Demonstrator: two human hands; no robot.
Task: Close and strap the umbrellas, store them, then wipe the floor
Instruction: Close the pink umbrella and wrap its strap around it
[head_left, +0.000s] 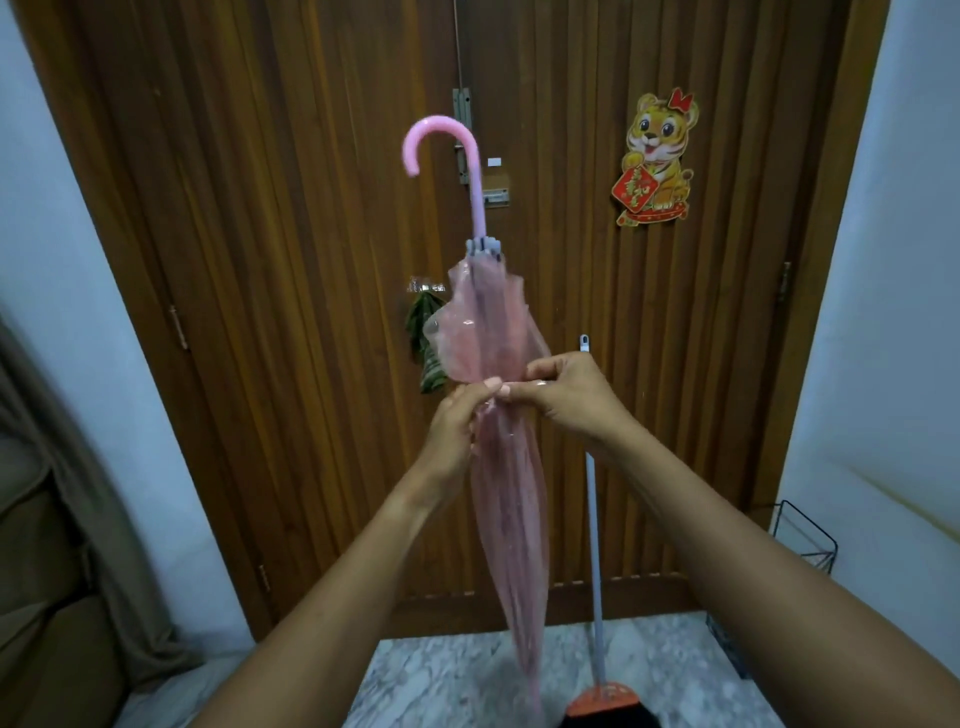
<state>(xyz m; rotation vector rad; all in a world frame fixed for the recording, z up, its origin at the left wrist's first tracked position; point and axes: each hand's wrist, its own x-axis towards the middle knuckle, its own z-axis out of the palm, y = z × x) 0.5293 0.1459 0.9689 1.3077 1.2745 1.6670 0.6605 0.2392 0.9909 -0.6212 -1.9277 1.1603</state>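
A folded pink see-through umbrella (506, 499) stands upright in front of me, its curved pink handle (441, 140) at the top and its tip pointing at the floor. My left hand (457, 431) and my right hand (566, 389) meet at the middle of the canopy and pinch the gathered plastic there, thumbs and fingertips touching. The canopy puffs out loosely above my fingers and hangs narrower below them. Whether a strap lies between my fingers I cannot tell.
A brown wooden door (291, 260) fills the background, with a tiger sticker (655, 156) and a green item hanging at its handle (428, 343). A broom (595, 519) with an orange head leans against the door. A black wire rack (800, 540) stands right, marble floor (431, 670) below.
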